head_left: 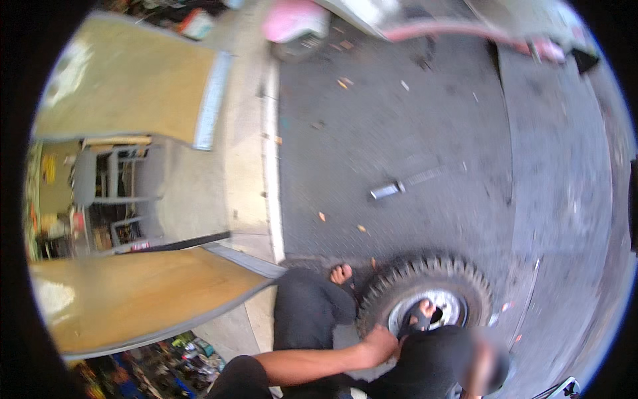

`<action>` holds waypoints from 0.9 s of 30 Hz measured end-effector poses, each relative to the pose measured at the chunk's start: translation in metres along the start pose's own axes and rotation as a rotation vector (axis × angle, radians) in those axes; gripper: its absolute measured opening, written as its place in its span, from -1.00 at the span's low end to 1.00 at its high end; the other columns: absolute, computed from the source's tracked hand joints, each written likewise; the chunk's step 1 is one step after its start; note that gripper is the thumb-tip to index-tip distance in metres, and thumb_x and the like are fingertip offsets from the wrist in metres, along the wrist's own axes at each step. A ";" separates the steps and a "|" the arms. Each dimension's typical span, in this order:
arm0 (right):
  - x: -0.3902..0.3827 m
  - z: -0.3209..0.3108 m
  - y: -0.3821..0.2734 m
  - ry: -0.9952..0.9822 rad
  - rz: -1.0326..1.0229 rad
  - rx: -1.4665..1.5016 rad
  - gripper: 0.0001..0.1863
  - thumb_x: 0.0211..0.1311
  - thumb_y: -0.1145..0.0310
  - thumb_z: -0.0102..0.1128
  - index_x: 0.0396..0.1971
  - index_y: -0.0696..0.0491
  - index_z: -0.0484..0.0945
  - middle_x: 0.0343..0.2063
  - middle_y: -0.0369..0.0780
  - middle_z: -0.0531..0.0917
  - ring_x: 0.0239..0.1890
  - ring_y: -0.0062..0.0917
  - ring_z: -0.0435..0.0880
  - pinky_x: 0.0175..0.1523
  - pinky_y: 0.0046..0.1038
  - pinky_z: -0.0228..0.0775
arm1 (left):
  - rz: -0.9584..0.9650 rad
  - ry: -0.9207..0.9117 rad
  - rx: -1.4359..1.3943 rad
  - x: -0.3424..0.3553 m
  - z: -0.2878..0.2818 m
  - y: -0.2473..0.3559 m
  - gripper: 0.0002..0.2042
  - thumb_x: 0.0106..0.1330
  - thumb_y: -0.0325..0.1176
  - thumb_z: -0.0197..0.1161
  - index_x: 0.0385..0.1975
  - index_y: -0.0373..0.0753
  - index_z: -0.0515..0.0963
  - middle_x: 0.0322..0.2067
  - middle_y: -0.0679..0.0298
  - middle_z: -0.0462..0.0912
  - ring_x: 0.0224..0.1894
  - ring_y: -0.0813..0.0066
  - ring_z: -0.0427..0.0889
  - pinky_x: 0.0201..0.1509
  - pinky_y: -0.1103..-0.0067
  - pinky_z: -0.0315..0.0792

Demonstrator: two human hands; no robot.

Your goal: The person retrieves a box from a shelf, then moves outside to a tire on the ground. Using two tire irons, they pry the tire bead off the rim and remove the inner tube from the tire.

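My left hand (380, 343) is curled closed beside my bent right leg, close to the tyre's near edge. What its fingers hold, if anything, is hidden. My right hand (487, 367) is at the lower right beside my dark-clad knee (428, 359); a blur covers it, so its fingers do not show. A knobbly black tyre (383, 287) on a pale metal rim (450, 300) lies flat on the floor in front of me. My right foot (420, 315), in a dark sandal, rests on the rim. My left foot (342, 274) is on the floor to the tyre's left.
Ahead, a pale-ended long thin tool (387, 191) lies on the dark floor mat (399, 133). Two yellowish tabletops (133, 86) stand at the left, with a grey stool (85, 176) between them. Part of a pink and white vehicle (425, 30) crosses the far edge. Cluttered parts (159, 366) fill the lower left.
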State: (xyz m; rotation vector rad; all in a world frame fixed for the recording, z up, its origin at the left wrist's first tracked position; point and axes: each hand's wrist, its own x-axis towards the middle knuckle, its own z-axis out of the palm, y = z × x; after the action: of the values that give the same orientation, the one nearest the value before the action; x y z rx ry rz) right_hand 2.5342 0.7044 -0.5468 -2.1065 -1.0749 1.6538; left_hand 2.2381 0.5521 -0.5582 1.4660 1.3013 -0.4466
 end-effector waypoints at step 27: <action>-0.659 1.066 -0.683 -1.244 -2.016 -0.878 -0.49 0.32 0.33 0.17 0.29 -0.04 0.53 -0.05 -0.08 0.79 0.07 -0.17 0.78 0.07 -0.08 0.59 | -0.734 0.806 -1.307 -0.508 -0.091 -0.431 -0.65 0.44 -0.13 0.18 -0.08 -0.23 0.78 -0.08 -0.10 0.80 -0.05 0.01 0.80 0.06 0.13 0.64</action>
State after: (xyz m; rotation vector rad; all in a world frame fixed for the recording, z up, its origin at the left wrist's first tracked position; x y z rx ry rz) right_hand 1.2364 0.4801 0.0038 0.8682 -2.7599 0.8865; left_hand 1.6608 0.3168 -0.3070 -0.0343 2.1208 0.5865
